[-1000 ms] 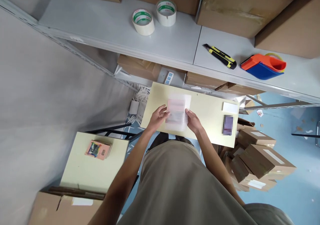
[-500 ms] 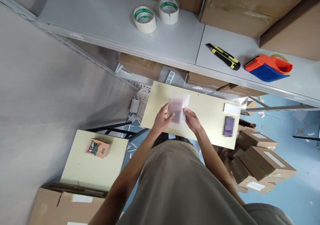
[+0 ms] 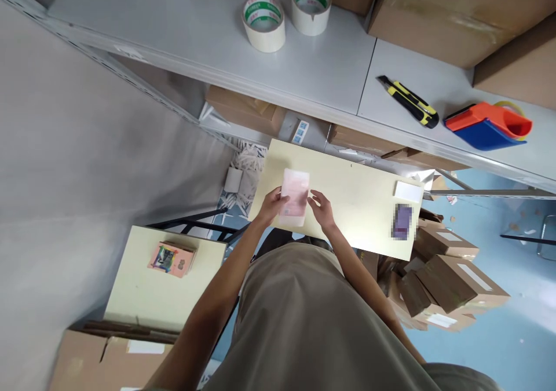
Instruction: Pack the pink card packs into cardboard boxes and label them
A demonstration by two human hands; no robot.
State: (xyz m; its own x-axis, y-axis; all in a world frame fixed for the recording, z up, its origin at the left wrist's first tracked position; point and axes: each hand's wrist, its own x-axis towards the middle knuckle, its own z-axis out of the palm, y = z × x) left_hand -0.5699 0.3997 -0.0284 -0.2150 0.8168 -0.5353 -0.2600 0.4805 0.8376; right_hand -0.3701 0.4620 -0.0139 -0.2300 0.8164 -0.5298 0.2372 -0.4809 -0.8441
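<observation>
Above the pale yellow table (image 3: 347, 197) is a pink booklet (image 3: 297, 194), apparently inside a translucent plastic sleeve with a white margin. My left hand (image 3: 271, 205) is closed on its left edge, the thumb lying over the front. Close by the booklet's right edge is my right hand (image 3: 322, 210), its thumb and fingers apart and slightly bent, with nothing seen between them. The fingertips come very near that edge; I cannot tell whether they touch it.
A grey shelf (image 3: 208, 37) holds tape rolls (image 3: 266, 39), a utility knife (image 3: 408, 101) and an orange-and-blue tape dispenser (image 3: 486, 125). Pink booklets (image 3: 171, 259) lie on a side table (image 3: 143, 298). Cardboard boxes (image 3: 463, 284) are piled at right. A white block (image 3: 408, 191) sits on the table.
The sleeved booklet has turned and shifted slightly left, its pink face now clearer. My right hand has come off its right edge and opened. The camera view has shifted a little.
</observation>
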